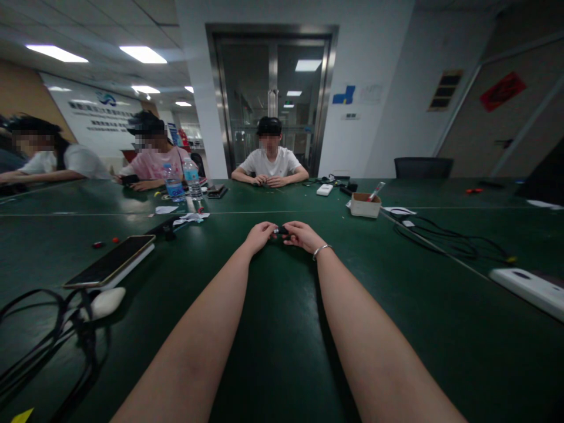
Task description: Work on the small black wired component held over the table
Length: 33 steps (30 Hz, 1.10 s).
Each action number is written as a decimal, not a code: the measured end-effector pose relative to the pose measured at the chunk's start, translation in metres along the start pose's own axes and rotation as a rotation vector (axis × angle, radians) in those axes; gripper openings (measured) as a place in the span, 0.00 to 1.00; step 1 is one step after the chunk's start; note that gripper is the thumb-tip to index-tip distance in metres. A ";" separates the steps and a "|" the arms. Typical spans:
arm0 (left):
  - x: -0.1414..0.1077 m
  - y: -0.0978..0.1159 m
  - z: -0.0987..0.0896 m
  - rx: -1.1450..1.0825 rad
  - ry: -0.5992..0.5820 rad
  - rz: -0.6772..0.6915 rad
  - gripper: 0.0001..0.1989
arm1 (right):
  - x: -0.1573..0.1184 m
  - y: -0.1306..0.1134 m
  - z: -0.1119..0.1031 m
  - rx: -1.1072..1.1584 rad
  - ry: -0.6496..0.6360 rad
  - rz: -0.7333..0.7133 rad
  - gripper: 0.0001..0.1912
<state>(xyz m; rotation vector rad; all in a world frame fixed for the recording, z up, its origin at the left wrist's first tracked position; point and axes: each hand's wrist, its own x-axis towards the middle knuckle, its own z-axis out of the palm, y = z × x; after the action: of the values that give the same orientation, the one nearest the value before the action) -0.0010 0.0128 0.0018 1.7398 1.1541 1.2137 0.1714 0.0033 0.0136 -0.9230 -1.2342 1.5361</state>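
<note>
Over the middle of the green table [273,305], my left hand [261,236] and my right hand [304,236] meet with their fingertips close together. Between them is a small black object [280,230] with a pale, shiny end toward the left. My left hand pinches that shiny end, while the fingers of my right hand close on the black part. It is too small and too covered by fingers to tell its kind. A silver bracelet [321,251] circles my right wrist.
Left of my arms lie a phone [110,259] on a white block and black cables [83,329]. Water bottles [192,178] stand farther back. A small box [365,205], more cables [440,232] and a white power strip [529,286] are on the right. A person [269,161] sits opposite; others sit left.
</note>
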 end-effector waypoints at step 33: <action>0.001 -0.005 0.000 -0.047 0.018 0.016 0.11 | 0.000 0.000 0.000 -0.009 -0.007 0.004 0.01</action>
<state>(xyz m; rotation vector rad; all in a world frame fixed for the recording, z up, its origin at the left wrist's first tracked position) -0.0025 0.0161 -0.0025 1.7098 1.1152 1.2587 0.1715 0.0031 0.0140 -0.9276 -1.2452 1.5394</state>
